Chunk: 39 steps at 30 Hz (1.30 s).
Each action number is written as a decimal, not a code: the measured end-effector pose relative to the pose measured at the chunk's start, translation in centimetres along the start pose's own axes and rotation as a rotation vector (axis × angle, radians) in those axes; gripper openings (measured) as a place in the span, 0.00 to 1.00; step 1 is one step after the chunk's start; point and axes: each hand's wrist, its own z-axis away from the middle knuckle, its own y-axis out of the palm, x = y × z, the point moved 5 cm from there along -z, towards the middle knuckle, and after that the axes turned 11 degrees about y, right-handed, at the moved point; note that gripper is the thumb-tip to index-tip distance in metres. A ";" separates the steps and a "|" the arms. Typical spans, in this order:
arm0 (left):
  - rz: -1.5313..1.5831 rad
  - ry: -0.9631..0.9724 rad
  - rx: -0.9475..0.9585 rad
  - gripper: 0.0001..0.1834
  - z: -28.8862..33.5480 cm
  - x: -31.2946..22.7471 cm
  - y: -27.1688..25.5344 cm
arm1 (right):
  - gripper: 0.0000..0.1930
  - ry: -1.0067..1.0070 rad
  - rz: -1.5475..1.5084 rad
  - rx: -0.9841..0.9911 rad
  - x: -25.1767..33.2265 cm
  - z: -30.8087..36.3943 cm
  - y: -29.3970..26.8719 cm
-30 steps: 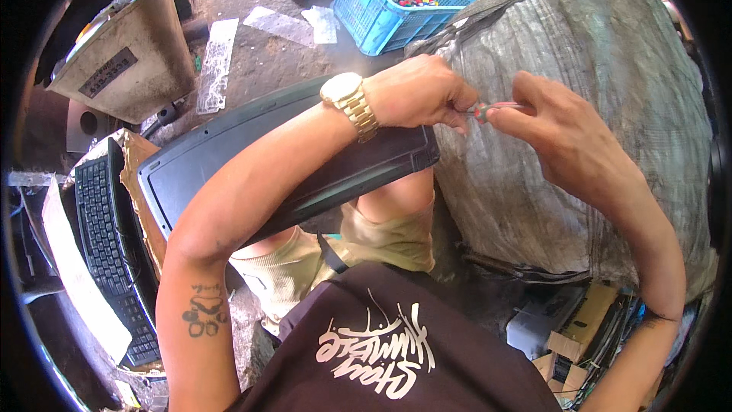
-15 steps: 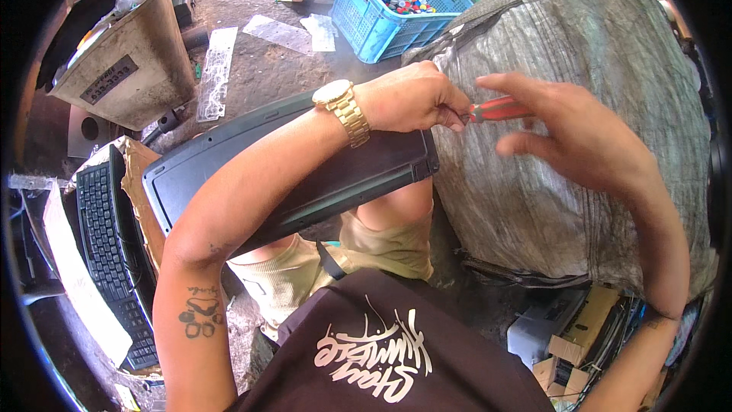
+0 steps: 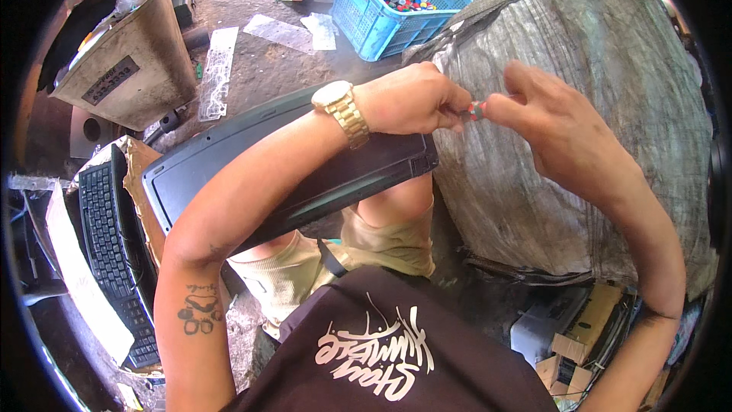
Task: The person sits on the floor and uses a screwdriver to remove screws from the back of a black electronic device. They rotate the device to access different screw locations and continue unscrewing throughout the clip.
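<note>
Across my lap lies a flat black plastic casing [image 3: 297, 172] with screw holes along its edge, seemingly an upturned keyboard. My left hand [image 3: 412, 99], with a gold watch [image 3: 343, 111] on its wrist, is held above its far right end, thumb and fingers pinched on the front end of a red-handled screwdriver [image 3: 477, 110]. My right hand [image 3: 537, 111] is closed round the handle from the other side, so only a short red and grey stretch shows between the hands. The tool's shaft and tip are hidden in my left fingers.
A bulging grey woven sack [image 3: 518, 206] stands close on the right. Beyond it is a blue crate [image 3: 366, 27] with small coloured pieces. At left are a dirty bin [image 3: 145, 69] and a black keyboard [image 3: 103, 221] in cardboard. Clear printed sheets [image 3: 219, 72] lie on the floor.
My right hand's spread fingers have closed round the red handle, covering most of it. My left hand and the black casing have hardly moved.
</note>
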 end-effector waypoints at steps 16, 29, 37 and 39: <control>-0.053 -0.020 0.026 0.12 -0.1 -0.4 -0.4 | 0.19 0.315 -0.366 0.111 -1.0 0.2 -0.1; -0.503 0.029 0.175 0.11 1.4 0.4 0.9 | 0.12 0.218 -0.381 -0.154 -0.9 1.6 0.8; -0.718 0.082 0.383 0.10 2.2 0.3 2.2 | 0.08 0.408 -0.655 -0.273 -1.6 7.4 1.5; -0.782 0.087 0.392 0.10 2.2 -0.1 2.6 | 0.08 0.423 -0.687 -0.257 -1.0 7.8 3.0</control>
